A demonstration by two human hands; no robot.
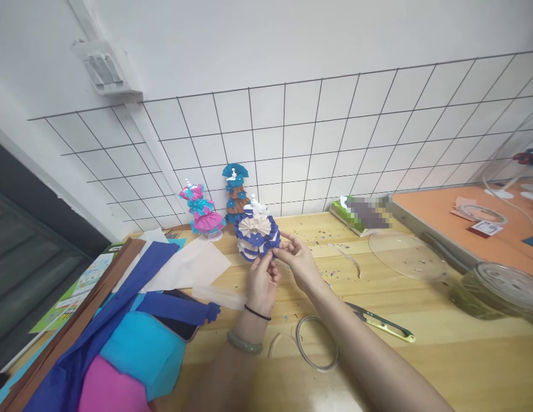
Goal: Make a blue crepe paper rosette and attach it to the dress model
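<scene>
In front of me stands a small doll-like figure (pixel 254 227) in a ruffled dress of white and dark blue paper, with a cream pleated fan on its front. My left hand (pixel 263 279) is closed at the lower front of the dress, its thumb and finger pinching a small blue pleated paper piece (pixel 269 246). From the right, my right hand (pixel 300 260) pinches the same piece at its edge, fingertips against the dress. The pinched edge is partly hidden by the fingertips. Behind stand a pink and turquoise paper-dressed figure (pixel 206 221) and a teal and brown one (pixel 237 201).
Crepe paper sheets (pixel 141 343) cover the left, partly over a phone (pixel 186 327). Yellow-handled snips (pixel 384 324), a thin ring (pixel 318 366), a clear round lid (pixel 407 257) and a tape roll (pixel 502 292) lie rightward. A wire grid (pixel 284 143) lines the wall.
</scene>
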